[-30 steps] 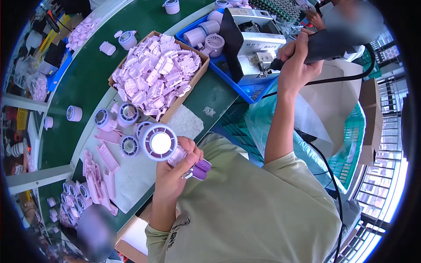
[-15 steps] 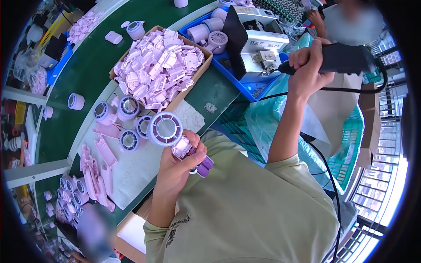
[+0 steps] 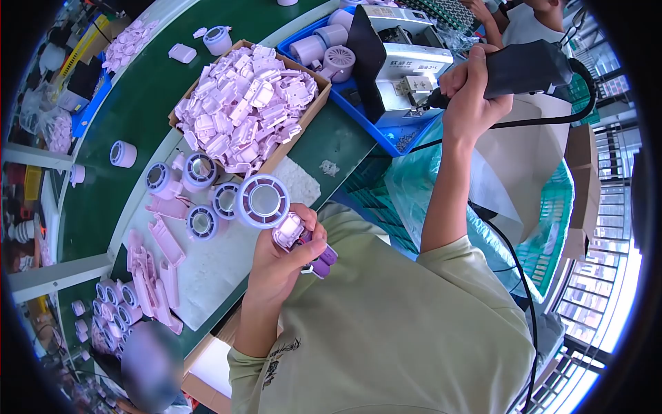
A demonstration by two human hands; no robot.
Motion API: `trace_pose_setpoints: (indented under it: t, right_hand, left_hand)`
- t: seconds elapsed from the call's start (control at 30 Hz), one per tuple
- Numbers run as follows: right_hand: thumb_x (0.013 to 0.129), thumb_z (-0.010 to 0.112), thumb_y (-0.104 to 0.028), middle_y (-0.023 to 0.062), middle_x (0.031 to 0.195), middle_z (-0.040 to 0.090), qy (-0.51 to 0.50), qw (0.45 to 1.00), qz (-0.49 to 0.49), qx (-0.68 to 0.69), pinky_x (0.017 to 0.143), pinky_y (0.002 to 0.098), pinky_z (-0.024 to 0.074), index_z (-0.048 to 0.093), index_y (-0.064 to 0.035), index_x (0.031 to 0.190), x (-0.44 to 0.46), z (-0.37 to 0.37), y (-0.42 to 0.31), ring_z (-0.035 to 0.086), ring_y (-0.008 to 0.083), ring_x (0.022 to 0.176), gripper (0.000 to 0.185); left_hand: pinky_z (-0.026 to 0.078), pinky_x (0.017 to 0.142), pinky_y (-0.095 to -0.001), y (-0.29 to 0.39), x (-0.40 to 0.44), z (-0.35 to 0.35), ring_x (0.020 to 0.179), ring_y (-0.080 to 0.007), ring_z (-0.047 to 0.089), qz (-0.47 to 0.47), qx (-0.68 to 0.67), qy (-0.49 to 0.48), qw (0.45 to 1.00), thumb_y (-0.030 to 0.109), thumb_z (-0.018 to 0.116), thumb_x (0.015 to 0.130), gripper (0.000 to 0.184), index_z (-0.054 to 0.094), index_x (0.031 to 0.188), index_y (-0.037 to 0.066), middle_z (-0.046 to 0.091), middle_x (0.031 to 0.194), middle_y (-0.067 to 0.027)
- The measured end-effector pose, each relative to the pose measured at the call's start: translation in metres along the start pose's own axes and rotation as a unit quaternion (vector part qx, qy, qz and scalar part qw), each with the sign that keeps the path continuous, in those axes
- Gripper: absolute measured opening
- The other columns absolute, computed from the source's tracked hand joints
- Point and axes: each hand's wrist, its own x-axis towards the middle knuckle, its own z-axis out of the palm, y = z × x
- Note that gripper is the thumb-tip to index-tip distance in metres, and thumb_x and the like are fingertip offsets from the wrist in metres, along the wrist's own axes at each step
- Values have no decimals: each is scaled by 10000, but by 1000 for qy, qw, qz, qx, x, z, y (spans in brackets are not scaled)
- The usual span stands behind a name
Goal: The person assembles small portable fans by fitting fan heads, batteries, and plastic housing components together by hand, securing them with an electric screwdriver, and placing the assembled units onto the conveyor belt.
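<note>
My left hand (image 3: 277, 265) is closed around a partly assembled handheld fan (image 3: 265, 201), its round lilac head tilted up and its handle open. Purple cylinders (image 3: 323, 262), which look like battery cells, stick out of the handle beside my thumb. My right hand (image 3: 476, 100) grips a black electric screwdriver (image 3: 527, 69) with a cable. The screwdriver's tip is at the outlet block of a white screw feeder (image 3: 407, 63); whether it touches a screw is too small to tell. Several other fan heads (image 3: 202, 222) lie on the worktop left of my left hand.
A cardboard box (image 3: 303, 131) heaped with pink plastic parts stands ahead. The feeder sits in a blue tray (image 3: 386, 141) with loose screws. Pink handle shells (image 3: 165, 240) lie at left, near a green conveyor (image 3: 96, 200). A lined teal basket (image 3: 545, 255) is at right. Other people work nearby.
The view has shifted slightly. My right hand and the screwdriver have moved a little to the left, with the tip still at the feeder. My left hand keeps its hold on the fan.
</note>
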Motion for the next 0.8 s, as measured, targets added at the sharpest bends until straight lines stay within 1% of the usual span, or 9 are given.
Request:
trace_pose_setpoints:
  t: [0.1, 0.2, 0.3, 0.33, 0.4, 0.43, 0.6, 0.7, 0.8]
  right_hand:
    - [891, 599, -33, 26, 517, 500, 7, 1000, 2, 16, 407, 226, 363, 585, 33, 905, 0, -1, -3, 462, 83, 413, 69]
    - [892, 598, -31, 29, 529, 507, -11, 1000, -5, 25, 406, 228, 365, 584, 30, 907, 2, -5, -4, 468, 85, 420, 64]
    - [892, 598, -25, 30, 541, 514, 4, 1000, 4, 5, 407, 226, 366, 586, 24, 900, 0, 0, 1, 472, 83, 425, 52]
    - [890, 600, -21, 27, 542, 513, -6, 1000, 5, -9, 408, 224, 366, 587, 21, 904, -2, -1, 3, 472, 82, 425, 46]
    - [915, 567, -44, 26, 524, 466, -6, 999, -15, -41, 408, 243, 350, 571, 37, 931, -3, 2, 1, 426, 86, 417, 82]
    - [928, 551, -56, 25, 516, 442, -6, 998, -24, -56, 408, 252, 342, 563, 44, 944, -4, 3, -1, 403, 88, 412, 103]
    - [926, 562, -71, 24, 513, 423, -8, 1000, -19, -19, 412, 266, 341, 553, 44, 993, 1, -3, -5, 396, 89, 413, 133]
    - [927, 558, -73, 24, 510, 423, 0, 1000, -25, -15, 414, 265, 340, 553, 40, 989, 2, -3, -6, 395, 93, 413, 130]
    - [922, 561, -89, 25, 510, 429, 23, 999, -42, -15, 414, 267, 342, 540, 26, 954, 5, 3, -16, 395, 103, 413, 121]
  left_hand:
    - [435, 766, -314, 0, 0, -1, 879, -149, 536, 0, -1, -13, 1000, -103, 659, 772, 350, 521, 1053, 55, 503, 983, -33]
    - [418, 806, -360, 2, -1, 5, 840, -148, 525, -10, 39, 22, 999, -26, 668, 728, 361, 527, 1050, 57, 503, 965, -35]
    - [418, 804, -360, 1, -1, 6, 839, -148, 523, -13, 40, 31, 999, -19, 671, 724, 364, 526, 1049, 55, 501, 966, -36]
    - [427, 788, -342, 1, -1, 5, 856, -146, 530, -11, 31, 18, 999, -46, 667, 742, 351, 525, 1048, 53, 503, 975, -33]
    - [443, 758, -307, 0, 0, 0, 891, -144, 545, -3, 13, -6, 1000, -99, 658, 778, 334, 524, 1045, 49, 506, 994, -28]
    - [445, 759, -303, 1, 0, -1, 893, -142, 545, -4, 17, -7, 1000, -99, 658, 779, 333, 524, 1045, 48, 506, 994, -28]
    - [458, 761, -286, 0, 1, -1, 894, -136, 547, -5, 31, 5, 999, -95, 666, 780, 338, 525, 1053, 47, 507, 995, -24]
    - [464, 765, -283, -1, 1, -1, 891, -132, 552, -8, 30, 4, 1000, -89, 675, 779, 348, 529, 1065, 46, 515, 986, -26]
    - [466, 763, -284, 1, 2, 0, 890, -131, 557, -18, 30, 0, 999, -83, 681, 780, 352, 534, 1073, 47, 524, 973, -27]
